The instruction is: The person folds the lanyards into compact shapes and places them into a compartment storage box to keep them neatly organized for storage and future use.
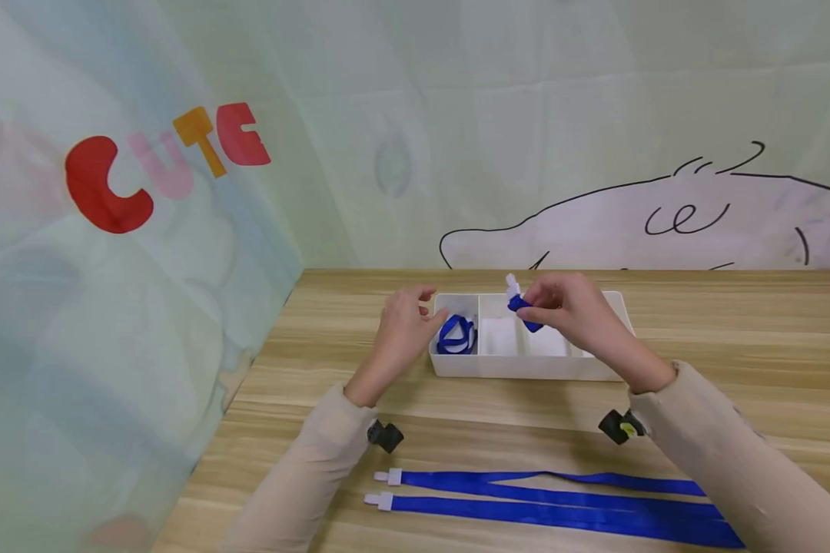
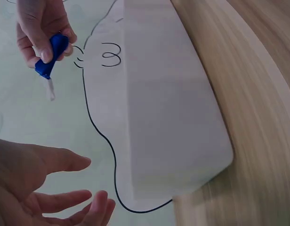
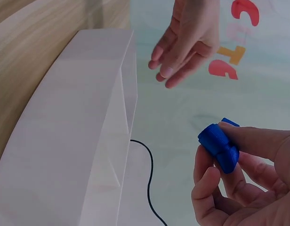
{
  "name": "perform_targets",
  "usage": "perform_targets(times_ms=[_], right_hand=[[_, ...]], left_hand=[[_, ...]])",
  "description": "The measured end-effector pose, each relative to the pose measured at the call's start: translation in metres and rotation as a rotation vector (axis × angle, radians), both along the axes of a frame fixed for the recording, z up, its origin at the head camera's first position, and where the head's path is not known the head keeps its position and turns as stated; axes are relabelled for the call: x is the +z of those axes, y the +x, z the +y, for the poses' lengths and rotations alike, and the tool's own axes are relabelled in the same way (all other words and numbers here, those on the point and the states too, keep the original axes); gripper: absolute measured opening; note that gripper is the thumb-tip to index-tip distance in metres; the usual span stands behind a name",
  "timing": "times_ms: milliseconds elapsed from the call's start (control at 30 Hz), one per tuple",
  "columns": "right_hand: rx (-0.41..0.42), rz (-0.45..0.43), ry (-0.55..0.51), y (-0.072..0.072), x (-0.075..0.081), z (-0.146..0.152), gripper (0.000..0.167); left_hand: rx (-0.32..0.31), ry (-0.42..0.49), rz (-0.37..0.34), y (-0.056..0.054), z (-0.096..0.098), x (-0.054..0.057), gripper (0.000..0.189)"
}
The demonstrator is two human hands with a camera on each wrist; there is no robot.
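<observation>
My right hand [image 1: 572, 307] pinches a rolled blue lanyard [image 1: 526, 313] above the middle of a white divided box [image 1: 526, 367]; its white plastic clip [image 1: 512, 286] sticks up. In the right wrist view the folded lanyard [image 3: 220, 147] sits between thumb and fingers. Beside the box's left end is my left hand [image 1: 404, 319], fingers spread and holding nothing; the left wrist view shows that hand [image 2: 51, 183] apart from the lanyard [image 2: 53, 54]. Another coiled blue lanyard [image 1: 456, 336] lies in the box's left compartment.
Nearer on the wooden table [image 1: 304, 353], two flat blue lanyards, an upper lanyard [image 1: 456, 479] and a lower lanyard [image 1: 498, 508], stretch sideways with white clips at left. A printed cloth backdrop [image 1: 387, 115] rises behind the table and along its left side.
</observation>
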State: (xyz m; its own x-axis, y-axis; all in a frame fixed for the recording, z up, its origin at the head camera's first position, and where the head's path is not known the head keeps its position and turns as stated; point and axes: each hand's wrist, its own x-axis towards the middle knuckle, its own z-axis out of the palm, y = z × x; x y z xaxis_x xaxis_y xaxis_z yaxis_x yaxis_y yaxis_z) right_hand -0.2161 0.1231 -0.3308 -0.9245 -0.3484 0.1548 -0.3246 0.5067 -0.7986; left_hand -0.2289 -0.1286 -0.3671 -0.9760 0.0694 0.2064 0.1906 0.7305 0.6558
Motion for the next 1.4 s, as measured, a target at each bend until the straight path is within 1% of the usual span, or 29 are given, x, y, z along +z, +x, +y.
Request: perform_targets(times_ms=[100,200,267,400,633,767,933,1133,1400], right_hand=[[-0.017,-0.009,0.009,-0.003,-0.002,0.0,0.009],[-0.03,-0.011,0.014,-0.007,-0.004,-0.001,0.009],[-0.031,0.001,0.018,-0.01,-0.006,-0.002,0.009],[-0.026,0.02,0.025,-0.015,-0.01,-0.005,0.008],[-0.036,-0.009,0.039,-0.022,-0.015,-0.01,0.008],[-0.055,-0.004,0.072,-0.026,-0.016,-0.014,0.009],[-0.076,-0.012,0.102,-0.03,-0.018,-0.019,0.012],[-0.069,-0.036,0.12,-0.033,-0.021,-0.024,0.015],[-0.056,-0.02,0.149,-0.038,-0.026,-0.031,0.015]], left_hand=[[0.013,-0.064,-0.034,-0.005,-0.003,-0.004,0.039],[0.011,-0.117,-0.059,-0.01,-0.005,-0.008,0.037],[0.004,-0.14,-0.074,-0.013,-0.006,-0.01,0.034],[-0.004,-0.149,-0.104,-0.018,-0.007,-0.011,0.031],[-0.011,-0.136,-0.126,-0.021,-0.009,-0.012,0.024],[-0.01,-0.121,-0.139,-0.023,-0.009,-0.012,0.023],[-0.008,-0.084,-0.17,-0.024,-0.01,-0.013,0.024],[0.002,-0.058,-0.207,-0.025,-0.01,-0.014,0.025],[0.008,-0.03,-0.237,-0.026,-0.01,-0.014,0.024]])
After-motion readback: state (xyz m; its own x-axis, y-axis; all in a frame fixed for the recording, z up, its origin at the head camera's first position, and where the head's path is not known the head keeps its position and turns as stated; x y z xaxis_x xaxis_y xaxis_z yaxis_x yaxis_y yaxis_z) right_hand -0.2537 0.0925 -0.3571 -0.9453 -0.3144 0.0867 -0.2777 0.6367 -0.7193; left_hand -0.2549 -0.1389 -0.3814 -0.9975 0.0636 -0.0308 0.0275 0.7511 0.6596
